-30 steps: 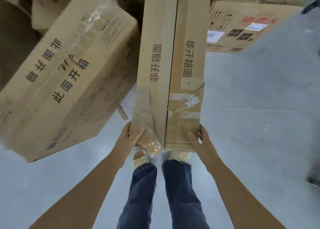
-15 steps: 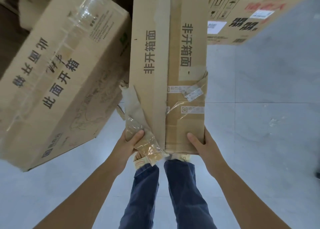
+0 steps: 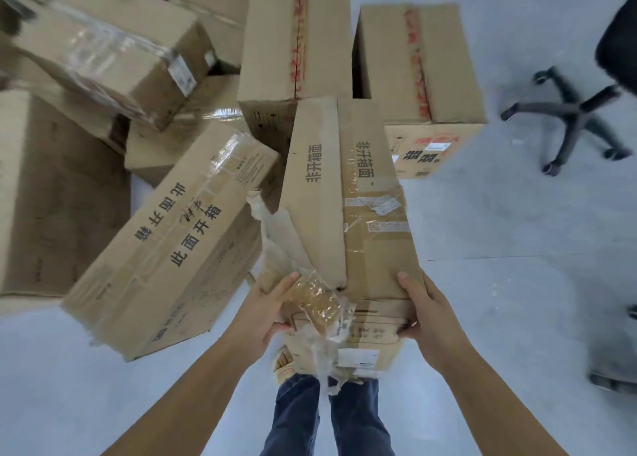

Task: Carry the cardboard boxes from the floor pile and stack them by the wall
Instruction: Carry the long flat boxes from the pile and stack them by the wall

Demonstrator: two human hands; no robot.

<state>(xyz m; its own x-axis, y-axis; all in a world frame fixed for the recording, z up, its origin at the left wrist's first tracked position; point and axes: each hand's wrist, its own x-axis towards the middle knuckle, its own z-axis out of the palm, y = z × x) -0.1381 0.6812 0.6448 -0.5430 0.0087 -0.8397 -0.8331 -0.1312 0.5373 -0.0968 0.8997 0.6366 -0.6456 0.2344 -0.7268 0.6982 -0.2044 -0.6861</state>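
Observation:
I hold a long narrow cardboard box (image 3: 348,197) with black printed characters and torn tape, its near end raised off the floor above my feet. My left hand (image 3: 267,305) grips the near left corner, thumb over crumpled tape and a loose flap. My right hand (image 3: 425,312) grips the near right corner, thumb on top and fingers curled round the end face. The floor pile of boxes (image 3: 165,242) lies to the left and behind.
Two upright boxes with red tape (image 3: 293,42) (image 3: 417,62) stand behind the held box. Stacked and tilted boxes (image 3: 103,45) fill the upper left. An office chair base (image 3: 568,111) stands on the grey floor at the right. My legs (image 3: 327,417) are below the box.
The box's near end has come up off the floor and its end face now shows. Both hands shifted to wrap the corners. The view pulled back, revealing more of the pile and the chair.

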